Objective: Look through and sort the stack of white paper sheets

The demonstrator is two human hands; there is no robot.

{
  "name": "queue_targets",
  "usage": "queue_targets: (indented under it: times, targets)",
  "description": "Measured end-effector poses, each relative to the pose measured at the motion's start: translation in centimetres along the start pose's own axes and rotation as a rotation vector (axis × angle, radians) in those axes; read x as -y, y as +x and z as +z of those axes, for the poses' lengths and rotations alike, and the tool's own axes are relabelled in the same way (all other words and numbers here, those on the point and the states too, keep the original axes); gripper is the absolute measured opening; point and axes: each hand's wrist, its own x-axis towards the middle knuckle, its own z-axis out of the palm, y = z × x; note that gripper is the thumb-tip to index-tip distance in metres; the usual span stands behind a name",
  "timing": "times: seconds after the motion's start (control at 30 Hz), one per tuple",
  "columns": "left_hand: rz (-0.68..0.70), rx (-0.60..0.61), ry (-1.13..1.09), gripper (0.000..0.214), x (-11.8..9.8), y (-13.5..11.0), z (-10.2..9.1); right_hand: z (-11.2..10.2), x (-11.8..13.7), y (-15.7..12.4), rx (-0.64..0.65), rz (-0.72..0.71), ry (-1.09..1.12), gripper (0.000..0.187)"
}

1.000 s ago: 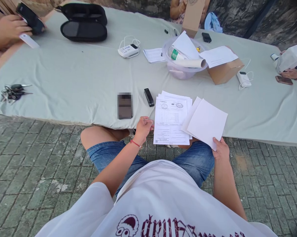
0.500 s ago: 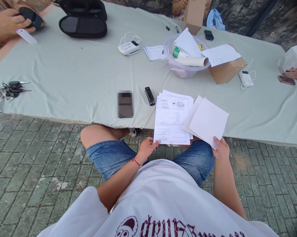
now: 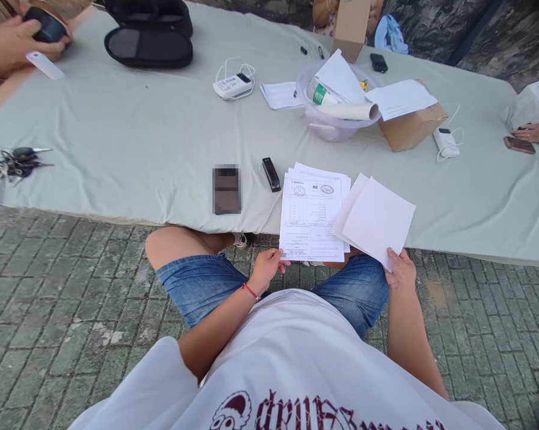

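Observation:
A stack of printed sheets (image 3: 311,218), the top one stamped with round and oval marks, lies on the table and juts past its front edge. At the stack's near left corner is my left hand (image 3: 269,267), thumb and fingers closed on the paper's edge. Blank white sheets (image 3: 379,215) overlap the stack's right side. My right hand (image 3: 401,269) pinches their near corner between thumb and fingers. Just left of the stack lies a black stapler (image 3: 271,174), and beside that a dark blurred-out item (image 3: 227,190).
Farther back stand a plastic basin (image 3: 334,128) holding a bottle, paper and a roll, and a cardboard box (image 3: 412,128) with a sheet on top. Keys (image 3: 21,162), a black case (image 3: 148,48) and a white device (image 3: 233,88) lie leftward. Other people's hands (image 3: 16,45) show at the edges.
My left hand has shifted slightly: its thumb has drawn back toward the paper's left edge, and fingers now show below the corner. My right hand and the sheets look unmoved.

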Motion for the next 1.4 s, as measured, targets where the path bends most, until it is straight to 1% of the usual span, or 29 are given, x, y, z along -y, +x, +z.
queue_targets:
  times: [0.07, 0.13, 0.33, 0.53, 0.7, 0.77, 0.97, 1.07, 1.17, 1.27, 1.33, 1.4]
  targets:
    - [-0.006, 0.013, -0.027, 0.043, -0.1, 0.1, 0.1, 0.0, 0.0, 0.1, -0.006, 0.006, 0.014, 0.049]
    - [0.005, 0.027, -0.031, 0.043, -0.1, 0.3, 0.3, 0.0, -0.1, 0.2, -0.014, 0.011, 0.022, 0.049]
    - [0.019, 0.008, 0.022, 0.029, 0.2, 0.6, 0.7, -0.2, -0.1, 0.2, -0.014, 0.026, 0.007, 0.049]
    - [0.018, 0.100, -0.011, 0.029, 0.6, 0.6, 0.2, -0.1, -0.2, 0.4, -0.018, 0.013, 0.012, 0.047]
    - [0.007, 0.162, -0.025, 0.031, 0.5, 0.3, -0.1, -0.3, -0.3, 0.5, -0.001, 0.018, 0.007, 0.048]
    - [0.016, 0.150, -0.010, 0.030, 0.4, 0.3, -0.1, -0.4, -0.3, 0.5, 0.009, 0.019, 0.009, 0.047]
    - [0.048, 0.017, 0.068, 0.024, 0.0, 0.4, 0.1, -0.3, -0.3, 0.4, 0.022, 0.008, 0.016, 0.046]
    - [0.056, -0.016, 0.111, 0.025, -0.1, 0.4, 0.0, -0.2, -0.1, 0.3, 0.020, 0.019, 0.007, 0.047]
    - [0.088, 0.018, 0.129, 0.024, -0.3, 0.4, -0.1, -0.1, 0.0, 0.1, 0.012, 0.015, -0.003, 0.048]
    - [0.084, 0.103, 0.106, 0.028, -0.4, 0.0, -0.4, -0.1, 0.0, 0.0, 0.001, 0.008, -0.001, 0.048]
    - [0.060, 0.151, 0.095, 0.037, -0.3, -0.4, -1.1, -0.1, 0.0, 0.1, 0.005, 0.014, 0.009, 0.049]
    - [0.052, 0.145, 0.151, 0.044, 0.0, -0.7, -2.3, -0.2, -0.1, 0.1, 0.014, 0.020, 0.019, 0.050]
